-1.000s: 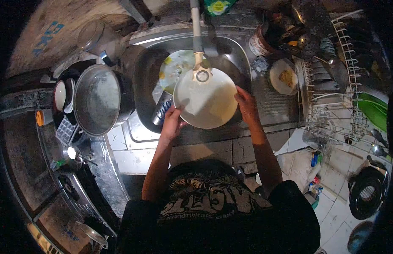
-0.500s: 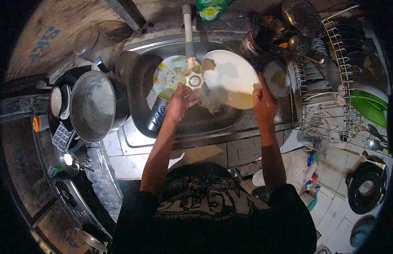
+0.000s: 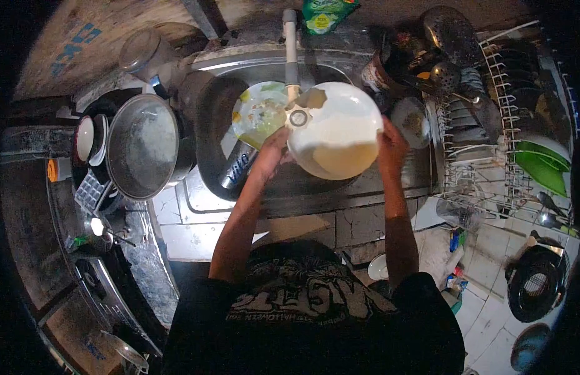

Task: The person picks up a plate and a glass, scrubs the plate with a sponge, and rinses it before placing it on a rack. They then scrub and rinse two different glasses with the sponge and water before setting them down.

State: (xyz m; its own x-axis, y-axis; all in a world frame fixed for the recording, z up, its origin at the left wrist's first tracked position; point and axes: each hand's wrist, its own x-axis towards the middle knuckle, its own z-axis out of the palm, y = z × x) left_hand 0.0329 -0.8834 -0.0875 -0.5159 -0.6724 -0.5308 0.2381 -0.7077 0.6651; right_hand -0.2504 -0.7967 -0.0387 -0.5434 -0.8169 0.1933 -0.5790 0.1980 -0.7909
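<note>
My left hand [image 3: 274, 145] and right hand [image 3: 390, 145] each grip an edge of the white plate [image 3: 337, 131], held over the sink [image 3: 283, 181] under the tap [image 3: 291, 44]. A soiled plate [image 3: 257, 112] lies left; a rack [image 3: 490, 125] stands right.

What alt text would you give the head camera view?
Seen from above, a person holds a white plate over a steel sink, left hand and right hand gripping opposite edges. A tap is above, a pot left.
</note>
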